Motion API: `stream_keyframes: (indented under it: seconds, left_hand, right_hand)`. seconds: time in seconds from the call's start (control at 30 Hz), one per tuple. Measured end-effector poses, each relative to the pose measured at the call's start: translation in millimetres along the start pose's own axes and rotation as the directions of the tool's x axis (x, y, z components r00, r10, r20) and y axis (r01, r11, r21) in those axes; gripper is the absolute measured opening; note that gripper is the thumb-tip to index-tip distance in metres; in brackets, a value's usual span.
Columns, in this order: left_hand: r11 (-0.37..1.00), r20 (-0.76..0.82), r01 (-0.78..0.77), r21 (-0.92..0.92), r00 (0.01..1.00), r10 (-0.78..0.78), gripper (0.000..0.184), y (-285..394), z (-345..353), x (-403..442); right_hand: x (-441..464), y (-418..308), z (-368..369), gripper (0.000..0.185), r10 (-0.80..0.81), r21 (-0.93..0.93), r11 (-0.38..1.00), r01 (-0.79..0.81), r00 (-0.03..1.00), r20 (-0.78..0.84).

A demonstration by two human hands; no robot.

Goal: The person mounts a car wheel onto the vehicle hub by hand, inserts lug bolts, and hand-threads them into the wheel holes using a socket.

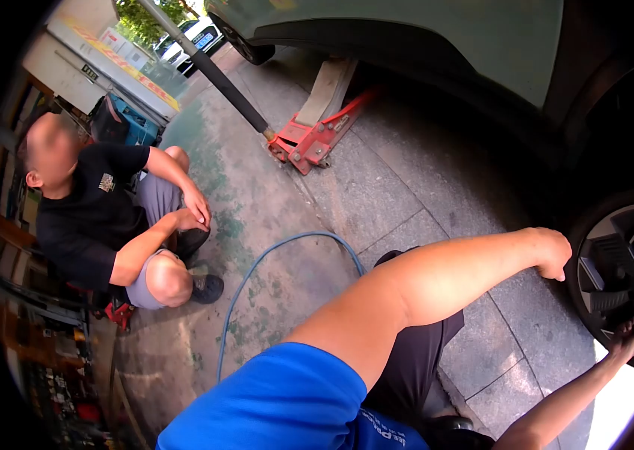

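Observation:
A wheel with a black tyre and grey-and-black spokes stands at the right edge, beside the dark wheel arch of a raised car. My left hand is at the tyre's left edge, its fingers curled and mostly hidden; what they hold I cannot make out. Lower down, my right hand rests against the lower part of the wheel with its fingers apart. The wheel's centre is dark and hard to see.
A red floor jack with a long handle reaches under the car. A blue hose curves over the paving. Another person in a black shirt sits low at the left, hands together, near cluttered shelves.

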State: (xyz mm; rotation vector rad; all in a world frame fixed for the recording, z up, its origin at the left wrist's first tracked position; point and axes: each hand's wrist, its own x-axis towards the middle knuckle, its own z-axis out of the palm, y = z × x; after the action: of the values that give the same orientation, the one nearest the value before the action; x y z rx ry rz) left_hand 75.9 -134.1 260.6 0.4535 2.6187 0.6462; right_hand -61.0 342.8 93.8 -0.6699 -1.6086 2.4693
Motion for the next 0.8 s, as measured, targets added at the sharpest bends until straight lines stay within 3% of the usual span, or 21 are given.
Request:
stream_keyframes:
  seconds: [0.1,0.13,0.17,0.2,0.23,0.27,0.3,0.33,0.43,0.47,0.5,0.53,0.57,0.6,0.63,0.7,0.8]
  left_hand:
    - [1.000,0.021,0.016,0.013,1.000,-0.016,0.037,-3,-6,2]
    - [1.000,0.014,0.016,0.011,1.000,-0.016,0.037,0,-8,1]
    - [1.000,0.006,0.019,0.007,1.000,-0.020,0.037,2,-9,-2]
    - [1.000,0.003,0.026,0.004,1.000,-0.026,0.037,3,-9,-3]
    - [1.000,0.004,0.009,0.009,1.000,-0.009,0.037,4,-8,-3]
    - [1.000,0.006,-0.010,0.013,1.000,0.010,0.037,4,-7,-3]
    - [1.000,0.004,-0.010,0.010,1.000,0.010,0.037,2,-8,-3]
    - [1.000,0.009,-0.008,0.022,1.000,0.008,0.037,0,-7,-2]
    - [1.000,0.022,-0.004,0.020,1.000,0.004,0.037,2,-8,-4]
    - [1.000,0.020,0.008,0.014,1.000,-0.008,0.038,2,-10,-5]
    - [1.000,0.021,0.006,0.010,1.000,-0.006,0.038,1,-10,-5]
    - [1.000,0.021,-0.009,0.029,1.000,0.008,0.038,1,-9,-4]
    - [0.999,0.021,-0.027,0.042,0.999,0.026,0.038,3,-7,-2]
    - [0.999,0.020,-0.039,0.029,0.999,0.038,0.038,4,-4,-1]
    - [0.999,0.024,-0.037,0.030,0.999,0.037,0.038,4,-3,-1]
    - [0.999,0.030,-0.024,0.044,0.999,0.023,0.039,2,-5,-3]
    - [0.999,0.018,-0.010,0.043,1.000,0.009,0.039,2,-8,-8]
  right_hand:
    - [-39,-11,34,0.061,0.030,-0.011,0.999,-0.031,0.994,-0.102]
    - [-40,-11,35,0.062,-0.343,-0.621,0.755,0.209,0.933,-0.103]
    - [-40,-9,37,0.064,-0.606,-0.954,0.140,0.265,0.785,0.129]
    - [-38,-8,37,0.064,-0.603,-0.953,0.138,0.270,0.786,0.135]
    - [-23,-3,28,0.060,-0.471,-0.747,0.580,0.325,0.882,0.017]
    - [-1,1,12,0.055,-0.286,-0.375,0.890,0.258,0.958,-0.019]
    - [20,5,-4,0.051,-0.093,0.073,0.993,0.090,0.995,0.034]
    - [40,7,-23,0.047,-0.056,0.294,0.956,0.004,0.984,0.168]
    - [49,8,-40,0.051,0.014,0.147,0.988,-0.050,0.972,0.234]
    - [-55,-15,53,0.055,-0.099,-0.191,0.980,0.059,0.972,-0.212]
    - [-53,-14,55,0.055,-0.101,-0.194,0.979,0.059,0.972,-0.214]
    - [-48,-9,53,0.056,-0.324,-0.554,0.817,0.157,0.921,-0.217]
    - [-44,-7,49,0.057,-0.524,-0.834,0.517,0.191,0.841,-0.132]
    - [-45,-13,45,0.058,-0.665,-0.980,0.128,0.153,0.747,0.030]
    - [-45,-21,42,0.058,-0.673,-0.981,0.122,0.149,0.739,0.029]
    - [-50,-24,46,0.059,-0.583,-0.876,0.433,0.211,0.807,-0.094]
    - [-65,-16,58,0.059,-0.360,-0.535,0.819,0.206,0.912,-0.199]
